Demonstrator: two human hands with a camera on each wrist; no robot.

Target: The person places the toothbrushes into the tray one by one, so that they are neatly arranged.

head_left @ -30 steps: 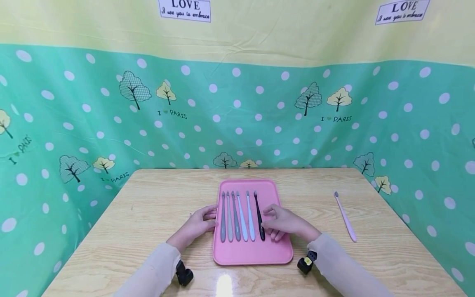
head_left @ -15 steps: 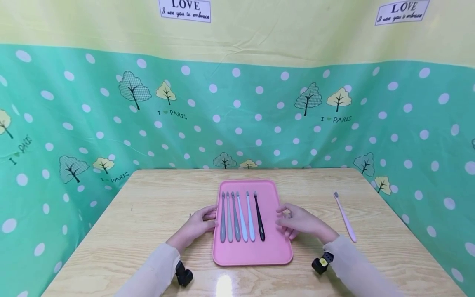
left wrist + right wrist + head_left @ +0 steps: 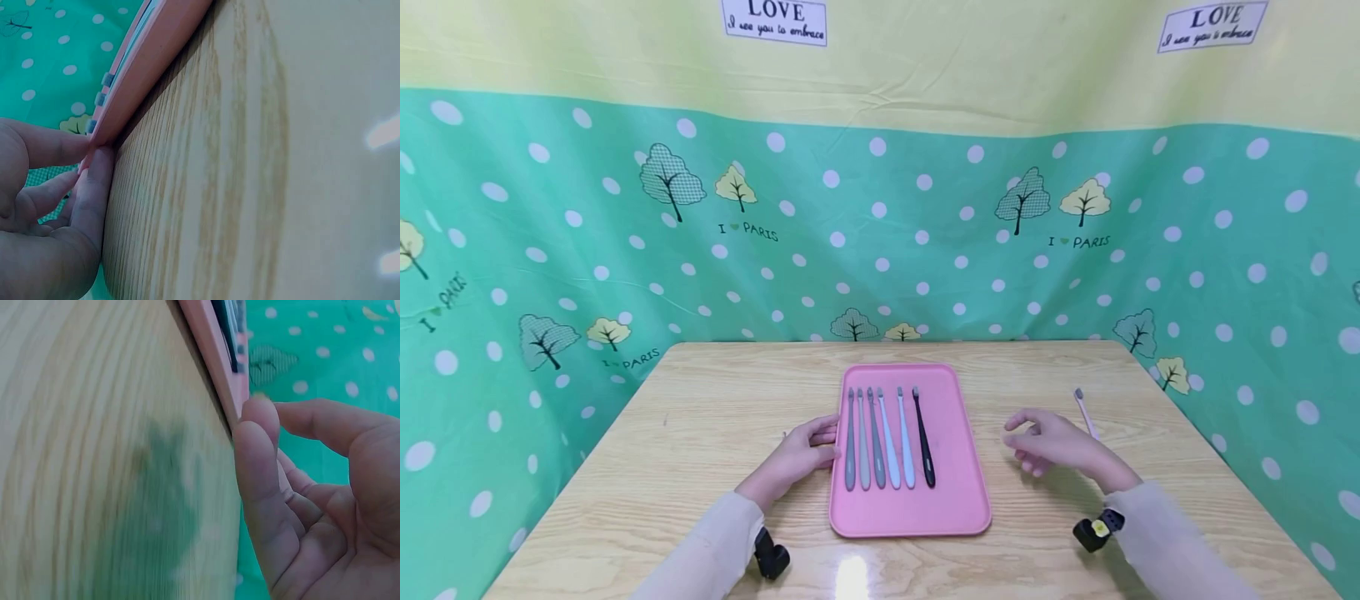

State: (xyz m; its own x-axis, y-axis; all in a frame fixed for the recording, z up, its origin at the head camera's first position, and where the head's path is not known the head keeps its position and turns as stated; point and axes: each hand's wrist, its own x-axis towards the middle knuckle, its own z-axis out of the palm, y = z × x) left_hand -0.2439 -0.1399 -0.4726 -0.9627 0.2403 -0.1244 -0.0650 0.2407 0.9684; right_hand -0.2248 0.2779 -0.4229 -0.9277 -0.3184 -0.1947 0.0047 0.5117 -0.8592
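Several toothbrushes lie side by side, bristle ends away from me, on a pink tray [image 3: 910,518]. From left to right run grey ones such as the grey toothbrush [image 3: 851,450], light blue ones such as the light blue toothbrush [image 3: 906,450], and a black toothbrush [image 3: 924,442]. My left hand [image 3: 801,454] holds the tray's left rim between thumb and fingers, seen close up in the left wrist view. Over the wood right of the tray is my right hand [image 3: 1052,442], its fingers loosely bent and nothing in them. Behind it shows a pink toothbrush [image 3: 1086,414], its handle partly hidden.
The wooden table [image 3: 737,375] carries the tray near its middle. A green polka-dot curtain [image 3: 880,233] hangs along the back and both sides. Black wrist cameras, such as the left one [image 3: 771,554], stick out below the sleeves.
My right hand has left the black toothbrush's handle and moved right, past the tray's edge, and now covers part of the pink toothbrush. The left hand and tray have stayed put.
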